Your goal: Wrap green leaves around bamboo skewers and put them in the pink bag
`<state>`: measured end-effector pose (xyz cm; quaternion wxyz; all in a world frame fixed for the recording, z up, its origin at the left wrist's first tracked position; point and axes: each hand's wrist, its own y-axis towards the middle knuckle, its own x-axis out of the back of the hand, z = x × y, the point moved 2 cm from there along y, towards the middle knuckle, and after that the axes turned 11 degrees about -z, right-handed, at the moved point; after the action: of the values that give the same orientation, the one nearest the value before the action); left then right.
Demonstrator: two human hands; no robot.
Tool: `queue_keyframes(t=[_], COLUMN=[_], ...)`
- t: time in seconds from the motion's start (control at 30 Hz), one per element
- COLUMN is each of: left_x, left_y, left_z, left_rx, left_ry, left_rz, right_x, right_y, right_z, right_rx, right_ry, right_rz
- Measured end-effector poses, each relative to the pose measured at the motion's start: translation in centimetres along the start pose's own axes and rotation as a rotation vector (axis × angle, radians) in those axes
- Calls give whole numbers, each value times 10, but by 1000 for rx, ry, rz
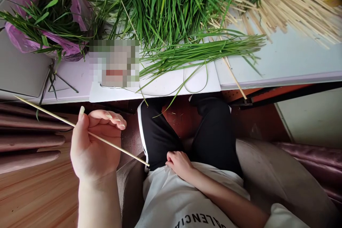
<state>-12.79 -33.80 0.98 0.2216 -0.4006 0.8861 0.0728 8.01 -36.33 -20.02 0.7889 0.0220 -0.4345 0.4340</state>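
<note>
White tee (171, 199) reads "ALENCIA" upside down, left hand (96, 142) is curled around a thin bamboo skewer (120, 149) above the lap, right hand (179, 164) rests loosely curled and empty on the shirt, chives (171, 7) and a pile of skewers (288, 3) up on the table (280, 64).

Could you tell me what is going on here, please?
A seated person holds a thin pale wooden skewer in their left hand, while their right hand rests on their white T-shirt. On the pale table ahead lie long green chive-like leaves, a heap of pale wooden sticks and a purple plastic bag holding more leaves.
</note>
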Motion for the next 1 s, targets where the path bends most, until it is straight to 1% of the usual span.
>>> queue_keyframes(t=[0.2,0.43,0.53,0.57,0.63,0.67,0.73,0.8,0.83,0.87,0.9,0.93,1.0], left_x=[2,2,1,1,1,1,1,1,1,1,1,2,4], left_y=[1,1,0,0,0,0,0,0,0,1,1,2,3], left_z=[1,3,1,1,0,0,-1,-2,-2,-3,-3,-3,-4], left_rx=[9,18,11,8,9,9,11,7,4,2,-1,-1,3], left_ry=[-4,5,17,17,15,12,8,4,4,5,6,7,5], left_rz=[-28,-72,-94,-104,-121,-129,-138,-133,-130,-133,-140,-153,-180], right_x=[0,-4,3,10,31,46,78,102,108,107,99,86,52], right_y=[-1,2,2,4,12,18,34,50,55,57,57,55,45], right_z=[-11,-13,-17,-21,-37,-47,-66,-73,-68,-58,-42,-22,20], right_rx=[-4,34,74,81,60,28,-50,-107,-130,-123,-77,11,295], right_ry=[94,201,268,289,311,304,263,186,82,-10,-78,-106,-74], right_rz=[-77,-128,-130,-132,-168,-214,-350,-489,-555,-572,-541,-476,-296])
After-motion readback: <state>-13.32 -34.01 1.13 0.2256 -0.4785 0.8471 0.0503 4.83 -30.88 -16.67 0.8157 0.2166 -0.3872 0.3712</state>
